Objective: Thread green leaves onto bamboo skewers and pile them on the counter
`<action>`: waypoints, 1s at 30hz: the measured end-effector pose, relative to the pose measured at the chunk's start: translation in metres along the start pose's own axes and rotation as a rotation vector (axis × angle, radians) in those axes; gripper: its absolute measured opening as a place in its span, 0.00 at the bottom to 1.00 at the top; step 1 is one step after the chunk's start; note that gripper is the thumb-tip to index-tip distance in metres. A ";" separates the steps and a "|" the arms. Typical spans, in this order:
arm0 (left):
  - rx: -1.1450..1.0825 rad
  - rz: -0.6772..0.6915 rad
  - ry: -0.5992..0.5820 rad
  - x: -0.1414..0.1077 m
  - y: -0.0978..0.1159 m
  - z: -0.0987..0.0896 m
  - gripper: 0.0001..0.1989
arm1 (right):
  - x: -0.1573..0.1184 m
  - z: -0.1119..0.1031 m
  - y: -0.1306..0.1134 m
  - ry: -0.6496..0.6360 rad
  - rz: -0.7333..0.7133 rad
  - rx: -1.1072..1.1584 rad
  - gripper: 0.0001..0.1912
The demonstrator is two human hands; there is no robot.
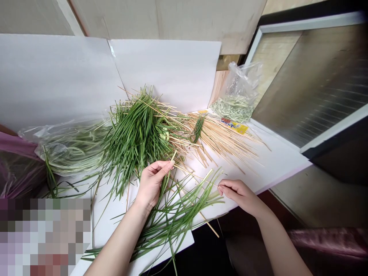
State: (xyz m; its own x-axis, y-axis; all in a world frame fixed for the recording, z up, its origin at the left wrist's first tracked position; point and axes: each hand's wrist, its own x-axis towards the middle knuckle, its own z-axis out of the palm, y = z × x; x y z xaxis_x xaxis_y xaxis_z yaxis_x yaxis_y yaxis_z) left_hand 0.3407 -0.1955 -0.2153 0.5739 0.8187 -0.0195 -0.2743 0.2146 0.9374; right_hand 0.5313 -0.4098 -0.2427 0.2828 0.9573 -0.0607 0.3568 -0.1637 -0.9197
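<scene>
Head view looks down on a white tabletop (276, 165) backed by white boards (169, 69), with a metal-framed glass panel (313, 84) to the right. Plastic bags of greens (69, 147) and chopped greens (237, 103) lie at either end. Between them, a large heap of grass blades (140, 134) overlaps a spread of bamboo skewers (221, 138), and a looser bunch of blades (172, 218) lies below. The left hand (151, 184) pinches a single skewer (173, 155) upright with some blades; the right hand (240, 195) curls nearly closed at a skewer's tip, though whether it grips cannot be told.
</scene>
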 end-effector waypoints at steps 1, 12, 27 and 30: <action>0.003 0.001 0.000 0.000 0.000 0.000 0.10 | 0.000 0.000 0.000 0.003 -0.002 -0.002 0.18; 0.000 -0.046 -0.020 -0.002 0.000 0.001 0.10 | 0.000 0.001 0.002 0.013 -0.005 0.000 0.19; -0.017 -0.103 -0.023 -0.004 0.003 0.004 0.11 | 0.002 0.003 0.004 0.012 -0.021 0.009 0.18; -0.037 -0.116 -0.026 -0.004 0.001 0.003 0.11 | 0.001 0.004 0.003 0.013 -0.013 0.014 0.18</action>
State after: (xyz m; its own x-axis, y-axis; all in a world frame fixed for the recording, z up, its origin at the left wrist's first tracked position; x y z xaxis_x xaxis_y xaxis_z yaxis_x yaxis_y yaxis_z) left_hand 0.3408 -0.1998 -0.2129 0.6232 0.7731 -0.1180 -0.2329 0.3275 0.9157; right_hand 0.5294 -0.4085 -0.2473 0.2895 0.9562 -0.0438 0.3477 -0.1477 -0.9259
